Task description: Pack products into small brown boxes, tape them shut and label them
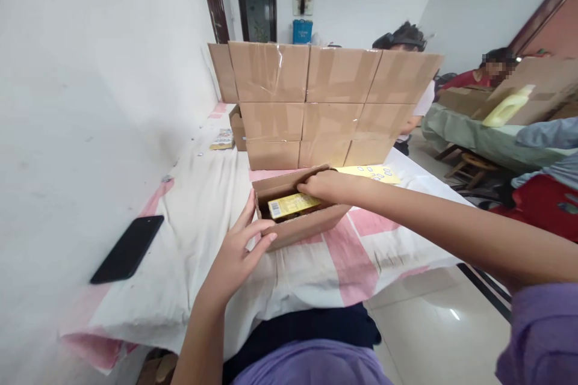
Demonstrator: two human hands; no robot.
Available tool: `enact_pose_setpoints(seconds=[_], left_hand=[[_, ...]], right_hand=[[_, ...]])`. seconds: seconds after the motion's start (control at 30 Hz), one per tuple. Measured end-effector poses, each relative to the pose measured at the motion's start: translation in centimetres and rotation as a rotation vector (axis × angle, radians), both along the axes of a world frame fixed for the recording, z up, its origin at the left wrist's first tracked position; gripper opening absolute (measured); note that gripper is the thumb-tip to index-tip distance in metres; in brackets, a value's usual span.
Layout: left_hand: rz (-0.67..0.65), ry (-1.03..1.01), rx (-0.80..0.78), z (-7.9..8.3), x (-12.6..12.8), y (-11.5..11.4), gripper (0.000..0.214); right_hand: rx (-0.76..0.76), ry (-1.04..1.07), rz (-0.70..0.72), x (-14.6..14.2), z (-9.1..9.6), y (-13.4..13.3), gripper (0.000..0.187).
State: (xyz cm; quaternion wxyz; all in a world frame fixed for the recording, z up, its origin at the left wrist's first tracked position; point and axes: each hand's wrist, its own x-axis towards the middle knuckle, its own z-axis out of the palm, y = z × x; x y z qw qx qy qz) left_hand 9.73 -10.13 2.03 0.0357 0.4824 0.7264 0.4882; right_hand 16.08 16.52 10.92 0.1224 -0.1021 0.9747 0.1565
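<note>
A small open cardboard box [303,227] lies on the cloth-covered table [198,240] right in front of me. Inside it sits a yellow packet [292,204] with a barcode label. My left hand [241,246] grips the box's near left corner, thumb and fingers wrapped on the cardboard. My right hand [323,185] reaches over the box's far side, fingers curled down onto the yellow packet and the box rim.
Several sealed cardboard boxes [325,102] are stacked in rows just behind the open box. A black phone [129,248] lies at the left on the cloth. A yellow sheet [372,172] lies right of the box. Other people sit at a table [469,132] at the right.
</note>
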Motion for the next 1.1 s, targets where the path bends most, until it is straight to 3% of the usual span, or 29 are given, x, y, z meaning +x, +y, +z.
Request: enact_pose_setpoints(seconds=[0.17, 0.27, 0.37, 0.47, 0.57, 0.67, 0.73, 0.8, 0.97, 1.1], left_hand=[[-0.002, -0.004, -0.035, 0.1, -0.2, 0.0, 0.022], [0.003, -0.01, -0.035, -0.1, -0.2, 0.0, 0.023], [0.024, -0.024, -0.021, -0.3, -0.4, 0.0, 0.023], [0.053, -0.037, 0.007, -0.4, -0.5, 0.0, 0.025], [0.056, -0.016, 0.037, -0.6, -0.5, 0.5, 0.025], [0.018, 0.009, 0.043, -1.1, -0.4, 1.5, 0.027], [-0.006, -0.003, 0.048, -1.5, -0.4, 2.3, 0.035], [-0.002, -0.055, 0.071, -1.9, -0.4, 3.2, 0.043], [0.147, -0.189, 0.176, -2.6, -0.7, 5.3, 0.054], [0.241, -0.135, 0.204, -2.6, -1.5, 6.4, 0.056]], right_hand=[[0.091, 0.031, -0.031, 0.5, -0.3, -0.8, 0.03], [0.102, 0.066, -0.078, 0.6, 0.5, -1.3, 0.033], [-0.109, 0.145, -0.118, 1.5, 2.6, -0.6, 0.028], [-0.513, 0.506, -0.2, 3.9, 3.8, 1.3, 0.028], [-0.897, 0.947, -0.32, 6.5, 1.1, 2.8, 0.04], [-1.229, 0.882, -0.316, 7.4, -4.7, 2.7, 0.058], [-1.326, 0.878, -0.359, 7.0, -8.2, 2.0, 0.078], [-1.353, 0.912, -0.395, 6.2, -10.3, 1.4, 0.085], [-1.421, 1.057, -0.466, 5.0, -11.6, 1.2, 0.052], [-1.531, 1.075, -0.406, 5.0, -12.2, 1.5, 0.063]])
